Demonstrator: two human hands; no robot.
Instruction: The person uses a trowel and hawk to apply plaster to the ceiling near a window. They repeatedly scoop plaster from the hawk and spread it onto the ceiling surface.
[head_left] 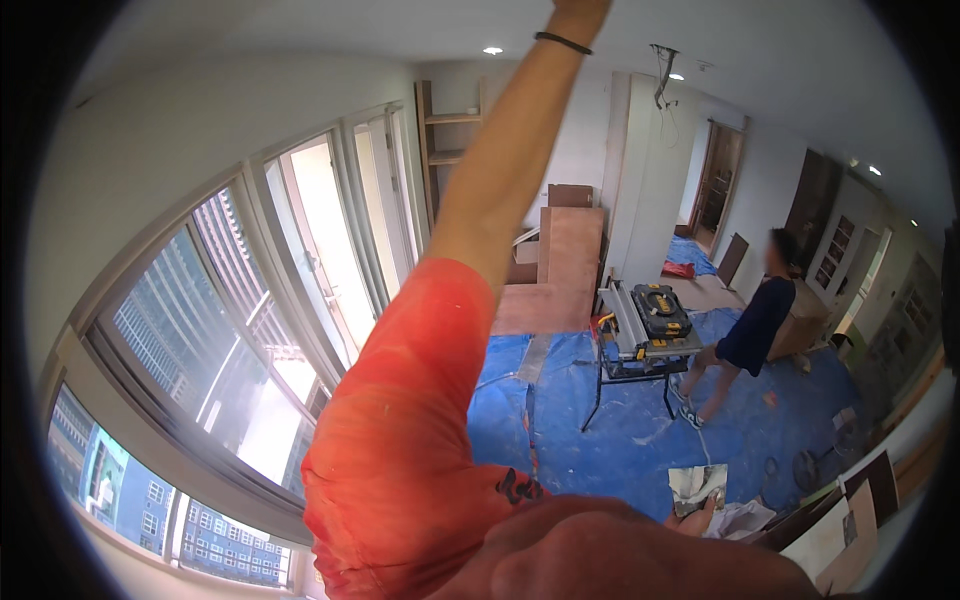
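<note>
Room under renovation, blue plastic floor sheet [640,440]; left arm [500,180] raised ceilingward (hand cropped, fingers' state indeterminable); right hand unseen.

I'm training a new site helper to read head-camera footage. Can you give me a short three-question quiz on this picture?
1. True or false: the raised arm in the orange sleeve wears a dark band at the wrist.
2. What covers the floor under the table saw? A) a blue sheet B) a grey carpet C) bare tiles
3. Fill in: the other person stands just to the ______ of the table saw in the picture.

Key
1. True. The arm's hand itself is cut off by the top edge.
2. A, the blue sheet.
3. Right.
</note>
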